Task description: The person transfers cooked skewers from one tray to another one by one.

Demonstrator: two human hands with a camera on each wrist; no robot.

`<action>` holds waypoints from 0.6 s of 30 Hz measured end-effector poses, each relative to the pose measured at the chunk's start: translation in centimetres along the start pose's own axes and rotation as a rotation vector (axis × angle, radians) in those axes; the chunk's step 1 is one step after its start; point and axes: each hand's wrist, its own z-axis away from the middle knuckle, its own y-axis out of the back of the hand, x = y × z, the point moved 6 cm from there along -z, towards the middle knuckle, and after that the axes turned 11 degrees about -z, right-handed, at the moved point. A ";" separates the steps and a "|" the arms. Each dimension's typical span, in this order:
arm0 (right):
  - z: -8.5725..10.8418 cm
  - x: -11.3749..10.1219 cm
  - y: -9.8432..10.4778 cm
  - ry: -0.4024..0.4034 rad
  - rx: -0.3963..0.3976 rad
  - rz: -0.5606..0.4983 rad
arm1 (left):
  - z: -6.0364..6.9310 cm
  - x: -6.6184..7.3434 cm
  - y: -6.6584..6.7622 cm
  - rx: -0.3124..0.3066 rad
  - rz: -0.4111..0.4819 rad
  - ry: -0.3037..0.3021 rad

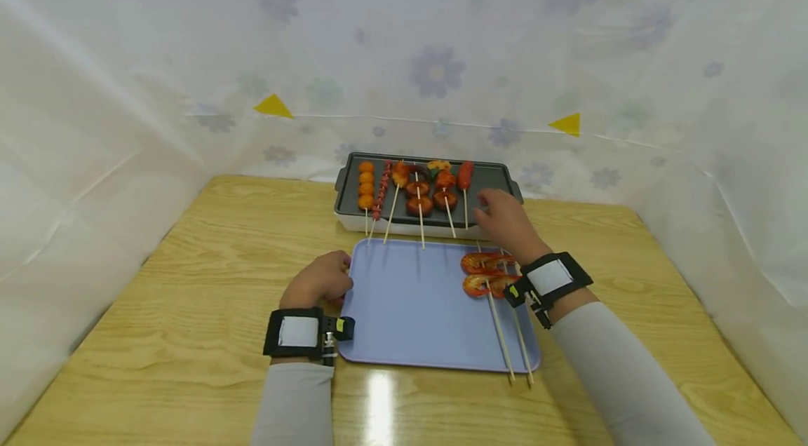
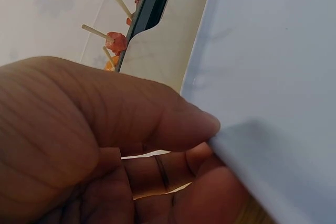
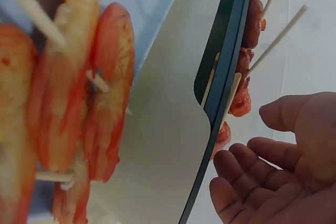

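Note:
My left hand [image 1: 320, 279] pinches the left edge of the lilac tray [image 1: 404, 327]; its thumb [image 2: 184, 124] lies on the rim and the fingers are bent underneath. Two prawn skewers [image 1: 486, 264] lie on the tray's right side, their sticks reaching past its front edge. Over the right end of the dark grill plate [image 1: 489, 179] is my right hand [image 1: 508, 221], loosely curled and holding nothing. In the right wrist view its palm [image 3: 310, 182] faces the plate's edge, apart from the food. Nearest to it is the red sausage skewer [image 1: 466, 176].
Further left on the plate lie an orange ball skewer [image 1: 366, 186], a thin pink meat skewer [image 1: 381, 190] and several others, such as the mushroom skewer [image 1: 419, 205]. Their sticks overhang the front of the plate, towards the tray. A wooden table [image 1: 208, 306] carries everything; a flowered curtain [image 1: 379, 46] stands behind.

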 end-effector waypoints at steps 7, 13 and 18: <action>-1.7 0.0 -1.2 0.006 -0.018 0.023 | 0.1 -0.1 0.0 0.003 0.002 -0.011; -2.3 0.5 -1.8 -0.031 -0.011 0.031 | 0.0 -0.1 0.0 0.006 0.004 -0.017; -2.7 0.6 -1.9 -0.067 -0.032 0.047 | -0.1 -0.2 0.0 0.001 0.018 -0.013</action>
